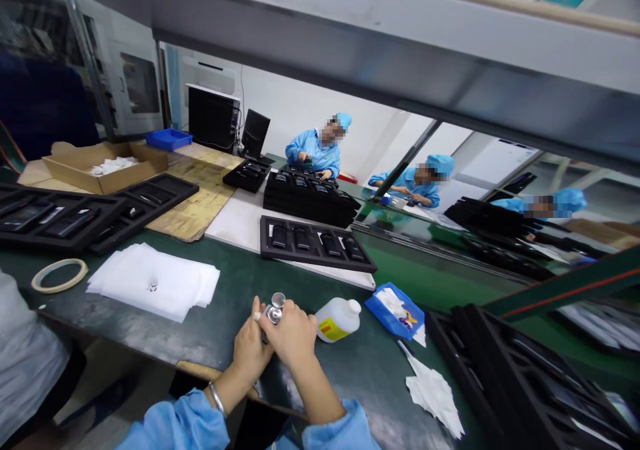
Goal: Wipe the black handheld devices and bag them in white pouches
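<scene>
In the head view, a small bottle with a shiny metal flip-top [275,311] is held between my two hands over the near edge of the green table [210,333]. Its round lid stands raised, and most of its body is hidden by fingers. My left hand [250,349] is wrapped around the bottle's left side. Against it, my right hand [294,334] closes over the top and right side, its thumb by the metal cap. Just right of my hands, a white plastic bottle [339,319] with a yellow label stands on the table, tilted in view.
A stack of white sheets [150,280] and a tape roll [59,275] lie left. Ahead is a black foam tray [316,243] with dark devices. Right are a blue bin [386,320], a crumpled white cloth [434,390] and foam trays [475,363]. A shelf [350,30] hangs overhead.
</scene>
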Available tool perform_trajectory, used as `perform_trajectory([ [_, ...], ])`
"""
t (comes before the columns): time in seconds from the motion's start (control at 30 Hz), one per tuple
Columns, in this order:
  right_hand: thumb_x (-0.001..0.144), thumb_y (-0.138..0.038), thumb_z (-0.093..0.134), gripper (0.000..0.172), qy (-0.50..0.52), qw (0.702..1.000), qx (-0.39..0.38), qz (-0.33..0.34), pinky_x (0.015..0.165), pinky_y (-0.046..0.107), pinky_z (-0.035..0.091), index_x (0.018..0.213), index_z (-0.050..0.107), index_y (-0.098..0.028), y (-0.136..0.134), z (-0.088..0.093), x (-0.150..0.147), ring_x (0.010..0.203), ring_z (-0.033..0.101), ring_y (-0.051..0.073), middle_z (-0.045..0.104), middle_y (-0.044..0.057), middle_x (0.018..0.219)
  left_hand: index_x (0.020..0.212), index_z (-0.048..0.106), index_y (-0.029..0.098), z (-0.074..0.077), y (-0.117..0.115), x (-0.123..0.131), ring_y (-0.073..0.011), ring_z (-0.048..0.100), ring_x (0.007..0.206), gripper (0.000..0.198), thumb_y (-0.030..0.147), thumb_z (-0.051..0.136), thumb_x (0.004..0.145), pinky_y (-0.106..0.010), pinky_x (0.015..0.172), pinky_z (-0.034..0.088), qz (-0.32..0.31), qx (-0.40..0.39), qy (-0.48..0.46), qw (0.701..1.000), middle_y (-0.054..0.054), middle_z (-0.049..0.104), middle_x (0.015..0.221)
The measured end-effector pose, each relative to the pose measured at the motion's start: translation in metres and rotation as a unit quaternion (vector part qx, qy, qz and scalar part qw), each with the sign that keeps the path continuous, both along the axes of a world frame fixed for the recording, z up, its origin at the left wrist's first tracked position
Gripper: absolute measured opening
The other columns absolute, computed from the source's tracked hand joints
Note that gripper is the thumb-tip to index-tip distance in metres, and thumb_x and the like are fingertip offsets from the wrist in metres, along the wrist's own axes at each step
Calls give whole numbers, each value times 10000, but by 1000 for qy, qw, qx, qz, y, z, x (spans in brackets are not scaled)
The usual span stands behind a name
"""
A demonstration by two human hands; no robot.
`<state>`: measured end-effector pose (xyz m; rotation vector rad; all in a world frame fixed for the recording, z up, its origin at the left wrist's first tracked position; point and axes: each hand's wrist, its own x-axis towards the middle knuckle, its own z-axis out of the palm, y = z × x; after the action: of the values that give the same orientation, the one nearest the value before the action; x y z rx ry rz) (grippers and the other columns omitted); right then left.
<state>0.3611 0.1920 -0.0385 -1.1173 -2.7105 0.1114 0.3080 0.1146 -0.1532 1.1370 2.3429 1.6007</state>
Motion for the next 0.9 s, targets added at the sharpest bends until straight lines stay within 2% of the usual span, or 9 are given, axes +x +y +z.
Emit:
perform_trajectory([
  [0.17, 895, -621, 478, 498, -25, 995, 82, 47, 760, 417, 339, 814, 622, -152, 2, -4, 1, 754, 679, 310, 702, 140, 765, 1461, 288, 152, 5, 1, 0, -310, 537, 1248, 715, 314, 578, 827, -467, 1023, 446, -1, -12, -42, 999, -172, 556, 1356],
  [0.3, 925, -511, 457, 403, -28, 986, 128, 104, 736, 394, 330, 756, 612, -180, 10, -14, 2, 688, 677, 269, 700, 104, 701, 1181, 533, 222, 13, -1, -2, -314, 608, 1082, 443, 271, 647, 756, -451, 949, 464, -21, -29, -53, 998, -118, 661, 1124],
  [0.4, 918, -492, 462, 379, -13, 978, 140, 154, 706, 378, 330, 706, 590, -204, 23, -27, 2, 666, 670, 256, 680, 76, 648, 1075, 568, 233, 19, -4, -8, -297, 632, 999, 426, 193, 684, 666, -410, 901, 477, -54, -44, -48, 996, -83, 685, 1032],
  [0.5, 905, -524, 461, 398, 16, 968, 141, 207, 691, 375, 335, 667, 562, -221, 37, -39, 4, 629, 651, 245, 654, 50, 604, 1087, 571, 228, 23, -6, -25, -275, 652, 948, 486, 169, 701, 622, -357, 831, 496, -105, -62, -51, 991, -56, 697, 1019],
  [0.6, 887, -548, 470, 398, 42, 956, 118, 265, 678, 363, 342, 667, 555, -227, 48, -47, 6, 611, 635, 224, 644, 28, 601, 1037, 607, 236, 29, -8, -49, -210, 667, 795, 488, 208, 772, 579, -269, 690, 504, -191, -84, -58, 976, 8, 705, 924],
  [0.7, 880, -546, 478, 388, 42, 956, 96, 273, 669, 351, 348, 671, 558, -229, 48, -45, 7, 608, 633, 210, 650, 22, 611, 1031, 636, 237, 35, -12, -63, -177, 648, 704, 573, 213, 836, 494, -240, 629, 501, -261, -99, -54, 959, 39, 695, 862],
  [0.73, 882, -536, 475, 381, 40, 961, 97, 256, 671, 350, 351, 673, 560, -229, 45, -43, 7, 613, 636, 210, 656, 26, 618, 1070, 633, 240, 37, -13, -62, -188, 653, 746, 620, 221, 843, 487, -254, 668, 515, -248, -91, -43, 964, 27, 695, 906],
  [0.8, 890, -510, 468, 364, 30, 972, 106, 209, 676, 351, 355, 684, 568, -227, 34, -36, 7, 635, 649, 218, 672, 39, 642, 1157, 597, 233, 39, -14, -49, -237, 644, 903, 690, 251, 840, 511, -315, 791, 528, -167, -64, -14, 984, -27, 673, 1045],
  [0.9, 890, -492, 477, 346, 14, 983, 115, 144, 690, 356, 358, 716, 595, -217, 13, -25, 7, 683, 665, 243, 693, 69, 685, 1184, 539, 191, 36, -14, -18, -301, 581, 1052, 585, 274, 757, 648, -426, 902, 493, -21, -30, 0, 999, -115, 609, 1131],
])
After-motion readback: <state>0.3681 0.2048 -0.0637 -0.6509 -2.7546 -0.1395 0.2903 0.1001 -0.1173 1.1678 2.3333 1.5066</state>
